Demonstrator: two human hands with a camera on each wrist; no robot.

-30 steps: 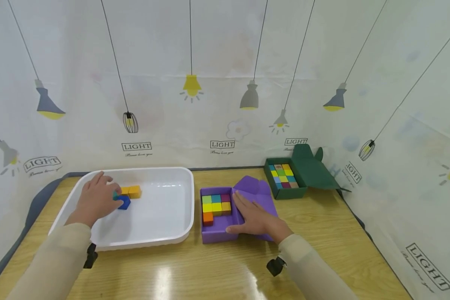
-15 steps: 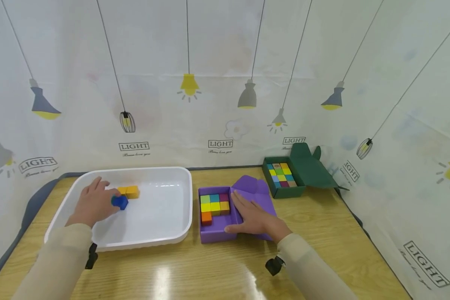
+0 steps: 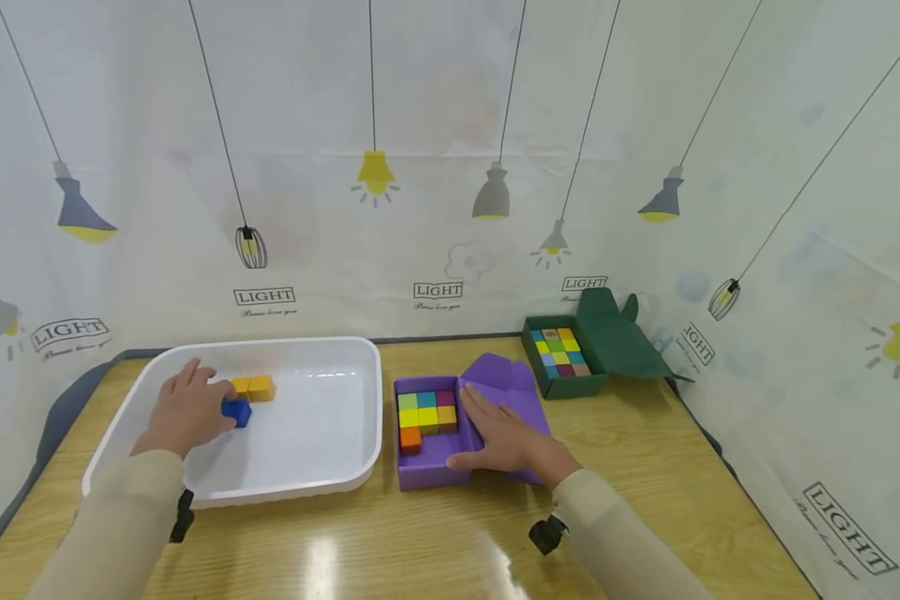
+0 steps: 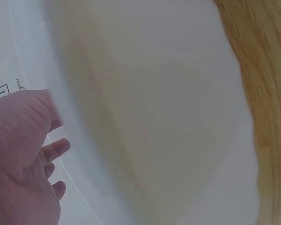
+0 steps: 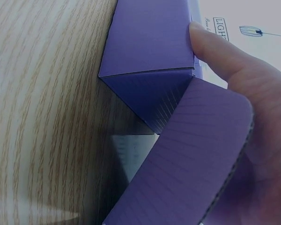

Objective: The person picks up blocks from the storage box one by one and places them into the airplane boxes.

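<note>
My left hand (image 3: 187, 408) reaches into the white plastic tray (image 3: 322, 483) and pinches a blue cube (image 3: 237, 412) between thumb and fingers. Two orange-yellow cubes (image 3: 261, 388) lie just behind that cube. With its fingers straight, my right hand (image 3: 506, 433) rests on the open lid of a purple cardboard box (image 3: 433, 477). Its thumb touches the box's edge in the right wrist view. Inside the box, several coloured cubes (image 3: 427, 418) sit in rows against the left and back walls, an orange cube (image 3: 410, 440) frontmost. The left wrist view shows my left hand (image 4: 23, 154), but no cube.
A green cardboard box (image 3: 574, 387) full of coloured cubes stands at the back right, its lid (image 3: 622, 342) folded open to the right. The wooden table (image 3: 390, 542) meets a printed cloth backdrop (image 3: 330, 233) along its back edge.
The blue cube has turned and shifted slightly between my left fingers. A teal patch beside it, visible a second ago, is now hidden. My right hand stays on the purple box.
</note>
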